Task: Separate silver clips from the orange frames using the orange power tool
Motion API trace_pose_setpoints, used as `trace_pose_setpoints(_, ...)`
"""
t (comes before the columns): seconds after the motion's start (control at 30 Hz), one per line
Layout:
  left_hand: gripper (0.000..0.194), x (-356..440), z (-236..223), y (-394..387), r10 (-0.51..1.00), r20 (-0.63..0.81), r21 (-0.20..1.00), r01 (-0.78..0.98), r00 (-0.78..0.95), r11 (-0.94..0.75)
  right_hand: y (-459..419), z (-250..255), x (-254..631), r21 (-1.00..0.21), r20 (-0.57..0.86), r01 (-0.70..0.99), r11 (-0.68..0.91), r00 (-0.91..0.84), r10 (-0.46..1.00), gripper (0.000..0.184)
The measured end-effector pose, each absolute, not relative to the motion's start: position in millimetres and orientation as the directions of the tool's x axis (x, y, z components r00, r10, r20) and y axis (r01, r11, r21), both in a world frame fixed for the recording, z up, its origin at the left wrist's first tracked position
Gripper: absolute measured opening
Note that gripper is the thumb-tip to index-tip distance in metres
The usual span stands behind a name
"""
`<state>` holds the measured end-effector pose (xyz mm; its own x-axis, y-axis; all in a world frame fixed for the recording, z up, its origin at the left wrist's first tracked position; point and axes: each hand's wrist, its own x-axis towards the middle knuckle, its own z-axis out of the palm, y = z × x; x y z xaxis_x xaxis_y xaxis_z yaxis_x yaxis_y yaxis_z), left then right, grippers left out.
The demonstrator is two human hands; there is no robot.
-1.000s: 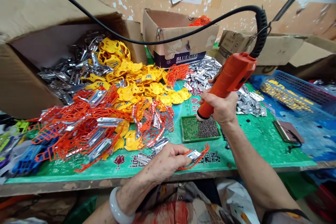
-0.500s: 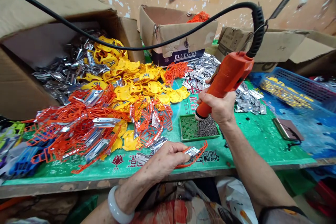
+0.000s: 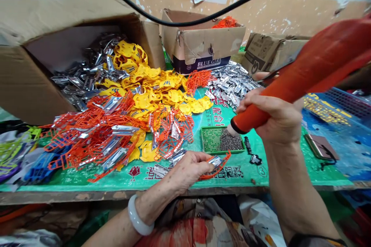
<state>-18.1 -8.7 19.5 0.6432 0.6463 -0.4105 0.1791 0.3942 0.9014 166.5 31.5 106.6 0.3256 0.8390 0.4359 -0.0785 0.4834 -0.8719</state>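
Lower centre of the frame: left hand (image 3: pixel 193 170), closed on orange frame (image 3: pixel 223 165) with metal clip (image 3: pixel 215 161).
Right of centre: right hand (image 3: pixel 278 117), gripping red power tool (image 3: pixel 292 85).

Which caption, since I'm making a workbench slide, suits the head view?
Left hand holds an orange part; right hand angles a red tool over a green tray.

Glossy metal clips (image 3: pixel 234 81), matt cardboard box (image 3: pixel 203 42), smooth plastic tool (image 3: pixel 290 85)
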Motion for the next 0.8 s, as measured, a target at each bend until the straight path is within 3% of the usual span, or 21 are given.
trace_pose_setpoints(0.27,0.024,-15,25,-7,0.657,-0.439,0.889,0.187,0.613,0.419,-13,121,154,-0.891,0.362,-0.206,0.403,0.210,0.908,0.045)
trace_pose_setpoints(0.53,0.021,-13,26,-8,0.677,-0.464,0.875,0.180,0.571,0.449,-16,115,151,-0.926,0.322,-0.136,0.352,0.203,0.925,0.053)
trace_pose_setpoints(0.8,0.019,-13,23,-7,0.679,-0.467,0.871,0.165,0.566,0.462,-14,112,153,-0.927,0.344,-0.077,0.366,0.208,0.915,0.043)
